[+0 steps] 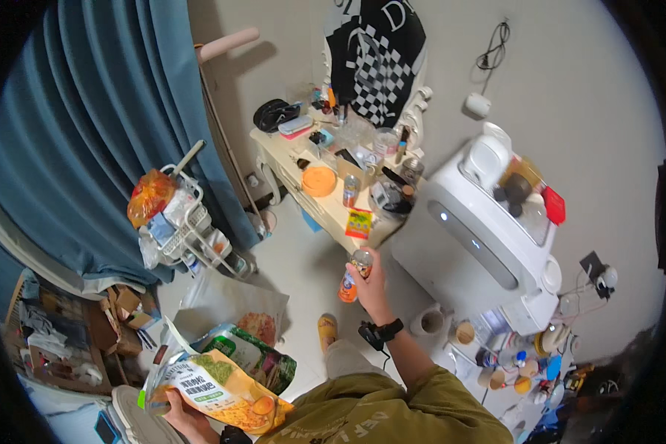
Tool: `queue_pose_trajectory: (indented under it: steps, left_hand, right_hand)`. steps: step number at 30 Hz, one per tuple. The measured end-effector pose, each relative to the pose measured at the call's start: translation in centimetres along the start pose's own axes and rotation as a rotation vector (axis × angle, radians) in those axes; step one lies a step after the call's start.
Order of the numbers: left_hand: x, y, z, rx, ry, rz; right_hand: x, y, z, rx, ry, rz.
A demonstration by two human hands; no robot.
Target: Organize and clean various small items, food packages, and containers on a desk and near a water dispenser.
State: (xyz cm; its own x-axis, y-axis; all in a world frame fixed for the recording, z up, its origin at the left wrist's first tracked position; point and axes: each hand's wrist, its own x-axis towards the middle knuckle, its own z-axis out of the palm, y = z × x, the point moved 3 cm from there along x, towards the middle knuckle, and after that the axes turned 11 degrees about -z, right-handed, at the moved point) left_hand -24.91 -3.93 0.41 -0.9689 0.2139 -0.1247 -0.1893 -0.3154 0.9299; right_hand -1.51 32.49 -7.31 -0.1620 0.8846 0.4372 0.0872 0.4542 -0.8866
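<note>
My right hand point(372, 286) is closed around a clear bottle with an orange label point(348, 284), held beside the near corner of the cream dressing table point(333, 219). At lower left, my left hand point(186, 416) grips a yellow food pouch point(227, 388) by its side. A green food bag point(255, 355) lies against the pouch, and past it is a translucent plastic bag point(216, 297). On the table stand a similar small bottle point(351, 191), a red and yellow packet point(359, 223) at the edge, and a round orange lid point(318, 181).
A large white appliance point(466, 238) stands at the right, with items on top. Left are a white wire cart point(191, 222) holding bags and a blue curtain point(105, 111). Bottles and cups crowd a surface at lower right. Cardboard boxes point(126, 322) sit at lower left.
</note>
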Motion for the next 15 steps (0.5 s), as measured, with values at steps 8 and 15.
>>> queue_pose_trajectory:
  steps: [8, 15]
  left_hand:
    - [7.4, -3.0, 6.4, 0.132, 0.035, -0.024]
    - [11.7, -3.6, 16.3, 0.127, 0.004, -0.023]
  right_hand:
    - [7.2, 5.2, 4.7, 0.135, 0.003, 0.014]
    - [9.6, 14.9, 7.9, 0.036, 0.064, 0.109]
